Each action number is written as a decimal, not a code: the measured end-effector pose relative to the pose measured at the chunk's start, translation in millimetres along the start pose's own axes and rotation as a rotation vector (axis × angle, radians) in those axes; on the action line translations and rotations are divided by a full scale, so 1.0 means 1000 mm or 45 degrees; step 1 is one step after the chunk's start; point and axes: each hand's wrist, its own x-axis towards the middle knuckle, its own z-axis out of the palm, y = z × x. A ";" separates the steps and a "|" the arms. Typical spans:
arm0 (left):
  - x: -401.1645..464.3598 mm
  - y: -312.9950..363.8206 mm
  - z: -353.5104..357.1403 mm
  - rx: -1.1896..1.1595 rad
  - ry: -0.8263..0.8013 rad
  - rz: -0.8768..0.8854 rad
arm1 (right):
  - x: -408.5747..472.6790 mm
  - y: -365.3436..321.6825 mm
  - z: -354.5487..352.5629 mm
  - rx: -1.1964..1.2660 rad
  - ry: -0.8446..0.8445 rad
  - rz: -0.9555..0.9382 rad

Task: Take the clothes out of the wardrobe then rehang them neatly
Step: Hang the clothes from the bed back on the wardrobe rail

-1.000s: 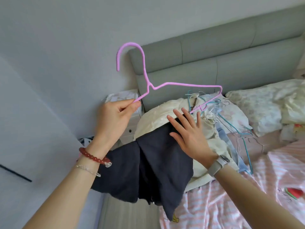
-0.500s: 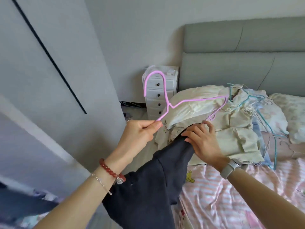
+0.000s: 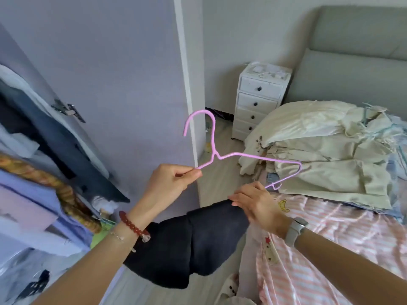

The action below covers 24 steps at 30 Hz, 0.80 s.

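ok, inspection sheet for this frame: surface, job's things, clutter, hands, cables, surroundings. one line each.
surface: bed with pink striped sheet, bare part at the near right.
job's things: pink wire hanger held up in the air; dark garment draped below it, hanging off the bed edge; open wardrobe at left with clothes inside.
clutter: heap of cream clothes with more wire hangers on the bed, far right.
hands: left hand pinches the hanger's left end; right hand grips the garment's top edge beside the hanger's other end.
cables: nothing seen.
surroundings: white drawer unit beside a grey headboard; wardrobe door stands open.
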 end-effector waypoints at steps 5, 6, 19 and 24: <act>-0.042 -0.029 -0.066 0.049 0.188 -0.008 | 0.038 -0.034 0.017 0.155 -0.037 0.010; -0.050 -0.034 -0.077 0.047 0.204 -0.010 | 0.048 -0.039 0.019 0.157 -0.069 -0.006; -0.129 -0.075 -0.164 0.047 0.577 -0.132 | 0.137 -0.165 0.086 0.269 -0.150 -0.479; -0.153 -0.089 -0.191 0.032 0.653 -0.166 | 0.158 -0.167 0.088 0.249 -0.157 -0.444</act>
